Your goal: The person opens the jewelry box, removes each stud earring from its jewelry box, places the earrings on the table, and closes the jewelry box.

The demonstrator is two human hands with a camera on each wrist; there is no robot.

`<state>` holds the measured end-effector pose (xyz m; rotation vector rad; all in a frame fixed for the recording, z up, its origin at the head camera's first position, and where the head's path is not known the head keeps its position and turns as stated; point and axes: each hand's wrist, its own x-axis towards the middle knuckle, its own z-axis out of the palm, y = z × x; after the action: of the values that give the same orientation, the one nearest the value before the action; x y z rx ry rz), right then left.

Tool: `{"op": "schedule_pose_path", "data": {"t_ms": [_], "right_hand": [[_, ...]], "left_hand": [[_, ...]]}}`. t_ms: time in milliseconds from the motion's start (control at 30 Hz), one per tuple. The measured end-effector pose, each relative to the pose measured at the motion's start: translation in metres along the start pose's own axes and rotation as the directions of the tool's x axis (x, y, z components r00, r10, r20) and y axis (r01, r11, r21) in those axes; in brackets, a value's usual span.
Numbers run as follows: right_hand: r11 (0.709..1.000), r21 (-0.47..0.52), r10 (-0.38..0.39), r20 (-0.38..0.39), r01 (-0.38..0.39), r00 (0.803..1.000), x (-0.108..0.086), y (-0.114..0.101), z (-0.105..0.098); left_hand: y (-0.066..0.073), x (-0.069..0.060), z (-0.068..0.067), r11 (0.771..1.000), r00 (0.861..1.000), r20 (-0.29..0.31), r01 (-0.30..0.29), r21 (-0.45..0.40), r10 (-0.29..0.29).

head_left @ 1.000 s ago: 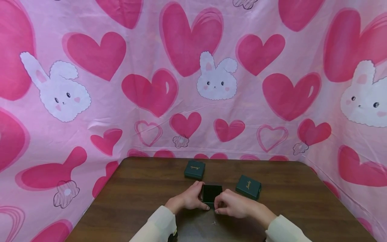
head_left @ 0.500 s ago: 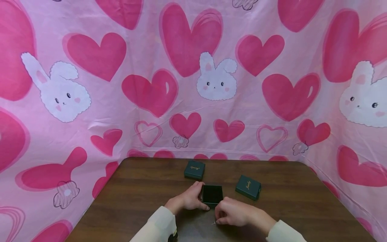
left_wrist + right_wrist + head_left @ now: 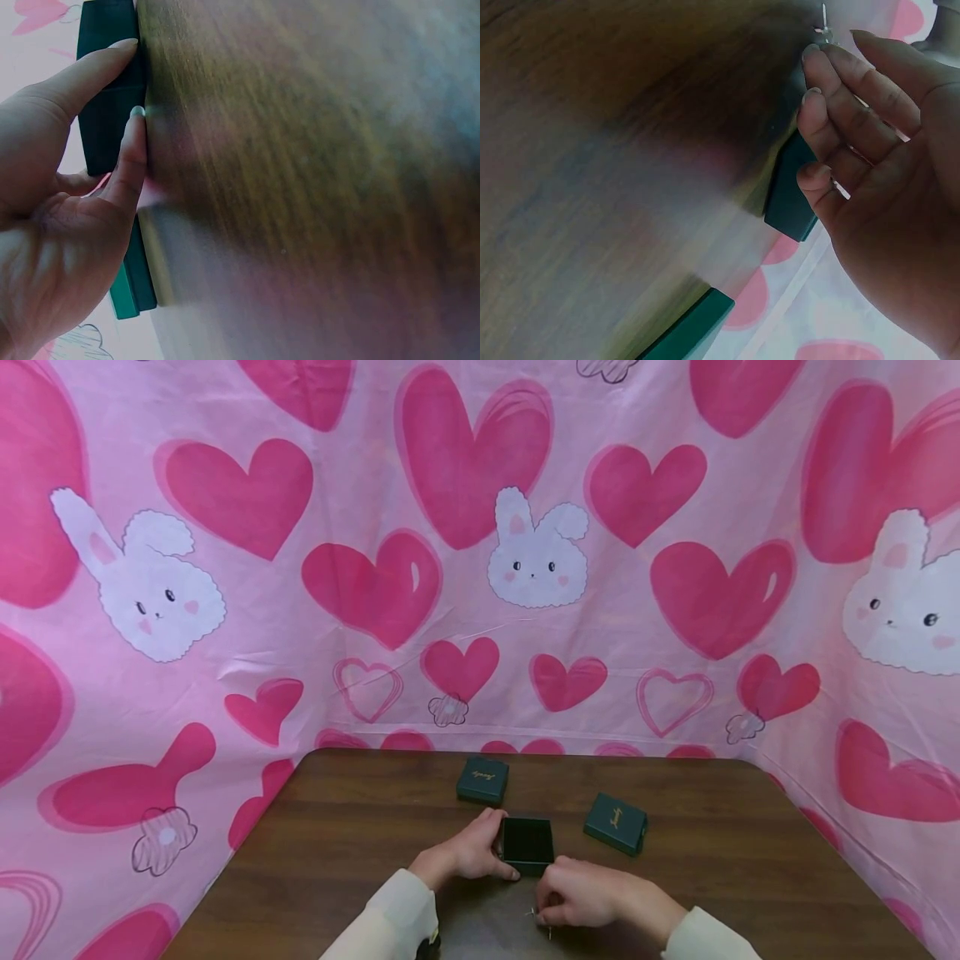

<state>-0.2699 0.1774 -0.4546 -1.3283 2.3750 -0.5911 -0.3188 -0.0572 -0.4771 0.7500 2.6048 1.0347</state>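
My left hand (image 3: 474,852) grips a small dark green jewellery box (image 3: 528,867) at its left side, the thumb along the front and a finger at the far corner. The box stands uncovered on the table, its inside black. My right hand (image 3: 577,893) is low over the table just in front of the box, fingers loosely bent. At its fingertips lies a tiny silver piece (image 3: 530,912), and a second thin shiny piece (image 3: 550,932) shows just under the hand. In the right wrist view, a silver pin-like piece (image 3: 823,31) is by the index fingertip, with the thumb apart from it.
Two dark green square lids or boxes with gold script stand farther back, one green box (image 3: 482,780) behind the held box and another green box (image 3: 617,824) to its right. The brown wooden table (image 3: 360,827) meets a pink heart-patterned cloth (image 3: 465,610) at its back and sides.
My right hand has left the box's right front corner and come down toward the table's near side, beside the silver piece. A second thin piece now shows. The left hand stays still.
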Motion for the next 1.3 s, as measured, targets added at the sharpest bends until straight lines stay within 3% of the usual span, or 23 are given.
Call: {"op": "schedule_pose_path", "data": {"t_ms": [267, 467, 733, 1300], "right_hand": [[0.999, 0.036, 0.006, -0.032, -0.005, 0.999, 0.0, -0.001, -0.011], [1.0, 0.008, 0.011, -0.077, -0.01, 0.997, -0.002, 0.0, -0.018], [0.996, 0.019, 0.084, -0.096, -0.083, 0.992, -0.001, 0.002, -0.024], [0.986, 0.011, 0.165, -0.144, -0.165, 0.976, -0.005, 0.008, -0.03]], "left_hand": [[-0.001, 0.001, 0.0, 1.0, 1.0, 0.001, -0.007, 0.011, 0.007], [-0.001, 0.001, 0.001, 1.0, 1.0, 0.004, 0.004, 0.001, -0.004], [0.0, 0.001, 0.001, 1.0, 1.0, 0.002, 0.012, -0.009, -0.012], [0.002, 0.0, -0.001, 0.999, 1.0, 0.012, 0.028, -0.027, -0.028]]}}
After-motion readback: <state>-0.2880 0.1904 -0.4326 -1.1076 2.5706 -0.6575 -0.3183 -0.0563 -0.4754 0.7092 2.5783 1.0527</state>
